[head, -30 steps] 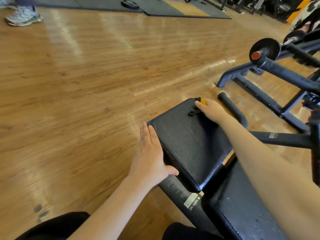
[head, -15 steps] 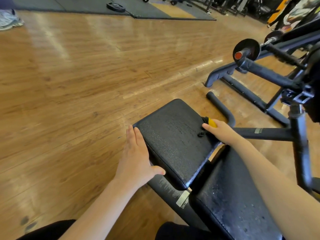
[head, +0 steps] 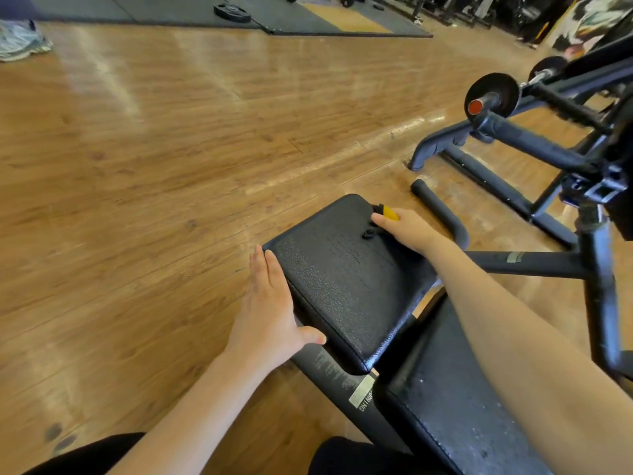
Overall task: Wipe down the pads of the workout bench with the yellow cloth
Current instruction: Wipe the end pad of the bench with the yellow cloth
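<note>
On the seat pad, far right corner: your right hand bunches the yellow cloth, mid-wipe. Left hand flat-fingered, bracing the pad's edge. Next: sweep back, pressing evenly.

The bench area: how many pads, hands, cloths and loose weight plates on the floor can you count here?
Bench pads: 2, the far pad and the near pad
Hands: 2, left hand and right hand
Yellow cloth: 1
Weight plate on the mat: 1
Total: 6
</note>
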